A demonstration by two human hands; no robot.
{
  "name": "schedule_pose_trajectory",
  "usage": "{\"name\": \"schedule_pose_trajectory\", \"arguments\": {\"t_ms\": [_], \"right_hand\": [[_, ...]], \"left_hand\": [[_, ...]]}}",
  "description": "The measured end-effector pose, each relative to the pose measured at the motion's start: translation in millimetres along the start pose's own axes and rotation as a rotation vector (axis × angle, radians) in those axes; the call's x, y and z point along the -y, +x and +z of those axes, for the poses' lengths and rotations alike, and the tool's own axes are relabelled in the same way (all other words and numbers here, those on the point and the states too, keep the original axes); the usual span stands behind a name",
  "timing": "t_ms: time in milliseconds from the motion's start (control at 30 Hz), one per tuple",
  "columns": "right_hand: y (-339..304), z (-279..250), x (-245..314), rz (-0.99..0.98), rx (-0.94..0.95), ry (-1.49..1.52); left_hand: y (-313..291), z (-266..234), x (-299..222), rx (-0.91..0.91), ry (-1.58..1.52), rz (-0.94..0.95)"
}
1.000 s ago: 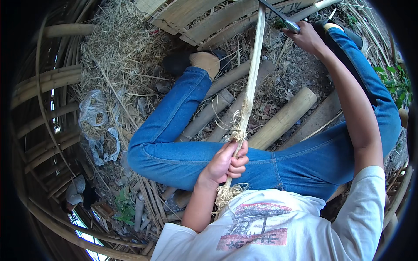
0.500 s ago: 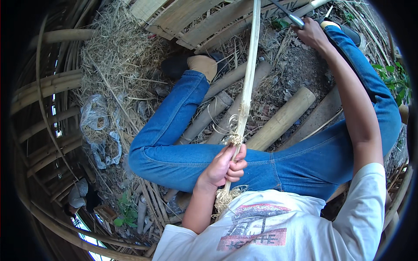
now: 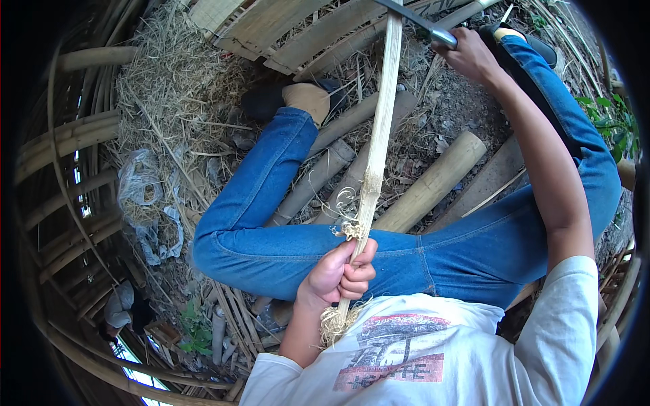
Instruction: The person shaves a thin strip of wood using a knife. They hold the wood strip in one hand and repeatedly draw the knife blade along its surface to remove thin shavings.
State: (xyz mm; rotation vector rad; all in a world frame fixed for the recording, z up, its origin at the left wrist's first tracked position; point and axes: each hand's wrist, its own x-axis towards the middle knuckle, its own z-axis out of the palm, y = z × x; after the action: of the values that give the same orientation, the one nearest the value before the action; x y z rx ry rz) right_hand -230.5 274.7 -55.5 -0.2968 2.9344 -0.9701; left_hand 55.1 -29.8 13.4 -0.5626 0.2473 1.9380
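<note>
The left hand (image 3: 342, 274) is closed around the lower part of a long, narrow, pale yellow bamboo strip (image 3: 380, 135), with the thumb along it. The right hand (image 3: 467, 57) is closed around the rounded, silver-coloured metal handle of a long, dark-bladed knife (image 3: 406, 13). The blade crosses the upper part of the strip; whether the edge touches it cannot be determined.

The strip extends from the front of the shirt, over the left thigh, to the upper edge of the view. Its face is straight-grained, with a rougher, brownish band above the left hand. Thin, curled, cream-coloured shavings (image 3: 349, 229) adhere just above the fist; a denser fibrous tuft (image 3: 335, 327) sits below it.

Beneath the strip are legs in blue denim jeans (image 3: 298, 254), bent and spread. A thick, tan bamboo pole (image 3: 433, 183) lies on the ground between them. Flat, weathered wooden slats (image 3: 291, 27) stand beyond. Dry, straw-coloured litter (image 3: 176, 74) covers the ground to the left, beside a crumpled translucent plastic bag (image 3: 142, 183).
</note>
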Motion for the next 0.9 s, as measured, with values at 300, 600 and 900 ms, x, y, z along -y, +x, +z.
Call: {"name": "schedule_pose_trajectory", "arguments": {"t_ms": [300, 600, 900], "right_hand": [[29, -25, -38, -0.02, -0.033, -0.26], [20, -68, -5, -0.248, 0.042, -0.061], [41, -82, -15, 0.058, 0.252, -0.376]], "left_hand": [[0, 2, 0, -0.029, 0.024, -0.013], [2, 2, -1, -0.04, 0.059, -0.015], [3, 3, -2, -0.069, 0.071, -0.025]]}}
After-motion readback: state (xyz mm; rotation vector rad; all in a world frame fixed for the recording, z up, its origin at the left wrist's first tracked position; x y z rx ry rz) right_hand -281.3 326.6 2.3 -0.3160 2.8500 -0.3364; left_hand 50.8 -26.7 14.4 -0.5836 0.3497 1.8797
